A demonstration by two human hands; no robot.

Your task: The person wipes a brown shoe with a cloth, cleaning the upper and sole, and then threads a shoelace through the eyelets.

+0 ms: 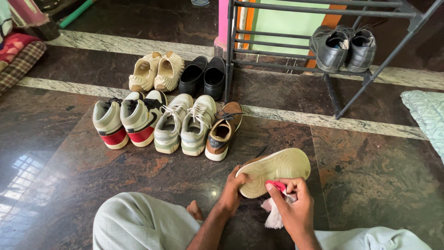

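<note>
My left hand (232, 190) grips the heel end of a brown sneaker (274, 169) turned sole-up, its pale rubber sole facing me. Against the sole's near edge, my right hand (293, 206) presses a pink and white cloth (276, 203), which hangs down below the fingers. The matching brown sneaker (223, 130) stands on the floor just ahead. My knees in light trousers fill the bottom of the view.
A row of sneakers (157, 121) lines the stone floor, with cream clogs (156, 70) and black slip-ons (204, 75) behind. A black metal shoe rack (323, 69) at the back right holds a pair of black leather shoes (343, 48). Bedding lies at both sides.
</note>
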